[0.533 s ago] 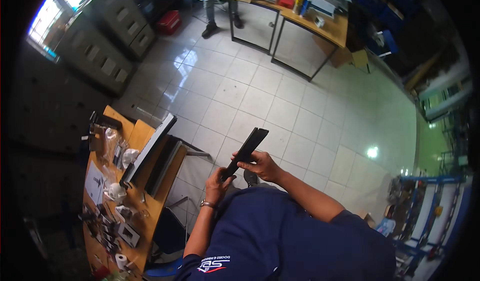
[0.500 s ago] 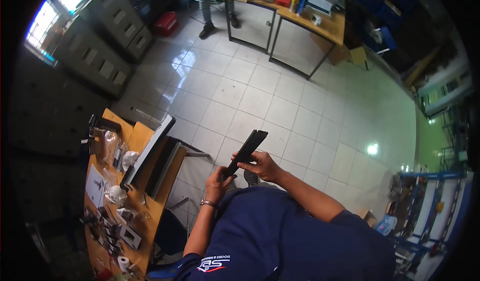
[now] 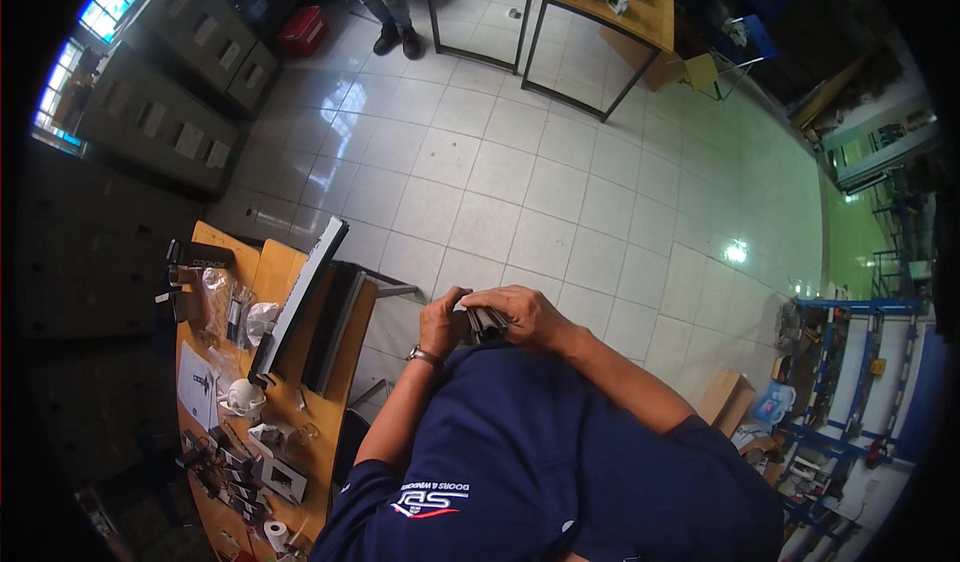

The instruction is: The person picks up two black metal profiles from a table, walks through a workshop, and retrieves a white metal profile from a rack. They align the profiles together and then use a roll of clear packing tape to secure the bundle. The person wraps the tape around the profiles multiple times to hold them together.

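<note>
Close in front of my chest I hold a short black length of profile bar (image 3: 486, 323), its grooved end turned up toward view. My left hand (image 3: 441, 324), with a watch on its wrist, grips the bar's left side. From the right, my right hand (image 3: 527, 316) wraps over it, fingers reaching across its top toward the left hand. The bar's far part is hidden behind my hands and body.
On my left a wooden table (image 3: 345, 374) carries long profile bars (image 3: 334, 327), a paper sheet (image 3: 196, 387), plastic bags and small hardware. Another table (image 3: 640, 22) stands far ahead, with a person's legs (image 3: 385, 7) near it. Blue-framed shelving (image 3: 850, 362) is at the right.
The bar has gone from pointing away from me to showing its end, closer to my chest. My right hand has moved over its top. The person's feet have shifted.
</note>
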Tool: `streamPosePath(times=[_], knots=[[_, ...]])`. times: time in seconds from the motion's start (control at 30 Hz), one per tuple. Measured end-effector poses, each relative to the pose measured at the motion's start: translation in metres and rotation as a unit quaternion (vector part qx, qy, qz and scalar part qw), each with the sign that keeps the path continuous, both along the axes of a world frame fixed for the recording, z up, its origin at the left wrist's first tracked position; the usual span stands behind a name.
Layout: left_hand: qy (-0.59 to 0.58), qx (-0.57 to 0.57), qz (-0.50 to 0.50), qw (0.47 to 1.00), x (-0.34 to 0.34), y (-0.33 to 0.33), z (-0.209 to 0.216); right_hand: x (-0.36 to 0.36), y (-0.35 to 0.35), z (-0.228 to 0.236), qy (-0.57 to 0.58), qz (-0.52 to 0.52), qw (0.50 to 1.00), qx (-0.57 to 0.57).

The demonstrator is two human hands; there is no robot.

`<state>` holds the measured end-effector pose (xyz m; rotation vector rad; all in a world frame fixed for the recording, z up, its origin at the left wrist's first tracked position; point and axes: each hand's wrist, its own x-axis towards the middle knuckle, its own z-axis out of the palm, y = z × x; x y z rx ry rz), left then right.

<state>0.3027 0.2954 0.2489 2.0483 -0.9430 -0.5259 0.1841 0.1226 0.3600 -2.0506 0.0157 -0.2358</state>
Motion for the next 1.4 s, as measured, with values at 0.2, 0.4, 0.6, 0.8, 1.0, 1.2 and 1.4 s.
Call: streamPosePath(times=[0.2, 0.4, 0.6, 0.8, 1.0, 1.2, 1.4], knots=[[0.006, -0.004, -0.016, 1.0, 0.017, 0.009, -0.008, 0.011, 0.024, -0.004, 0.007, -0.012, 0.999, -0.036], [0.009, -0.011, -0.037, 0.999, 0.028, 0.021, -0.014, 0.021, 0.04, -0.004, 0.008, -0.027, 0.998, -0.061], [0.0, -0.015, -0.045, 0.999, 0.037, 0.033, -0.017, 0.029, 0.053, -0.004, 0.009, -0.03, 0.997, -0.064], [-0.073, -0.024, -0.026, 0.997, 0.051, 0.052, -0.019, 0.033, 0.057, -0.005, 0.015, -0.067, 0.998, -0.007], [-0.179, 0.169, 0.161, 0.956, 0.077, 0.134, -0.076, 0.007, 0.047, -0.022, 0.079, -0.187, 0.978, 0.051], [-0.149, 0.426, 0.31, 0.837, 0.115, 0.234, -0.126, -0.028, 0.044, -0.043, 0.16, -0.272, 0.944, 0.099], [-0.083, 0.409, 0.24, 0.876, 0.153, 0.287, -0.15, -0.032, 0.045, -0.047, 0.189, -0.281, 0.931, 0.135]])
